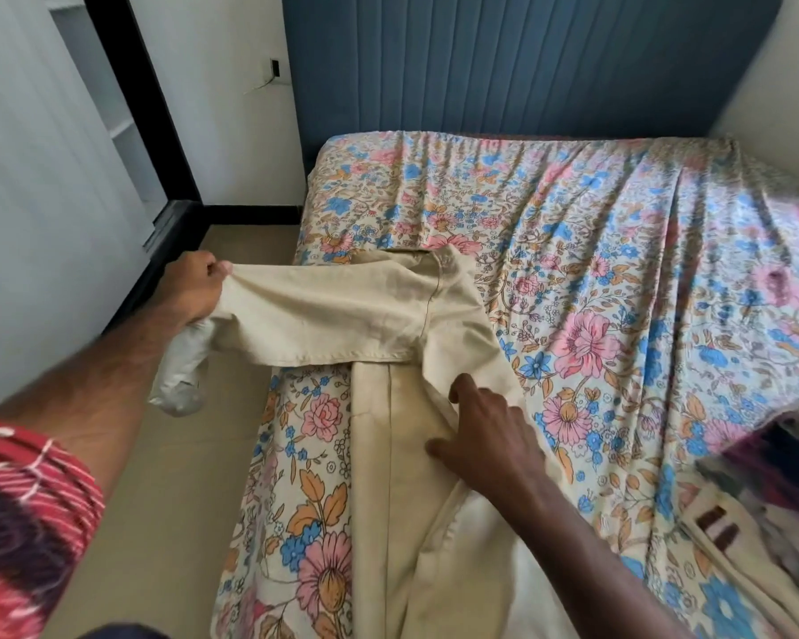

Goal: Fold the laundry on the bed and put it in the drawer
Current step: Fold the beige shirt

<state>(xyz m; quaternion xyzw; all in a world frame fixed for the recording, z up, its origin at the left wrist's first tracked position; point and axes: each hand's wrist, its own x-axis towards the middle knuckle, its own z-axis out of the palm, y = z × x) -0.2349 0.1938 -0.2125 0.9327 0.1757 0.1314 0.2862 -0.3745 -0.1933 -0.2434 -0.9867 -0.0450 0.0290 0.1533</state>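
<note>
— So what did the bed [573,214] hold?

— Mostly a beige garment [388,325], plain woven cloth with stitched seams, lying long and fairly flat along the near left side of the mattress. A blurred pile of other clothes [766,491] sat at the right edge; I couldn't tell the pieces apart.

— And the bedding?

— A creased floral sheet [619,315], pink and blue flowers on cream, against a ribbed blue padded headboard [527,62].

— How was the garment held?

— The left hand [194,288] had its fingers [215,269] clamped on one end, pulling that part out sideways past the bed's edge, taut and lifted. A pale grey lining or pocket piece [181,375] dangled below that hand.

— The other hand?

— The right hand [485,435] lay on the cloth's middle, fingers apart and straight, pressing it to the mattress.
</note>
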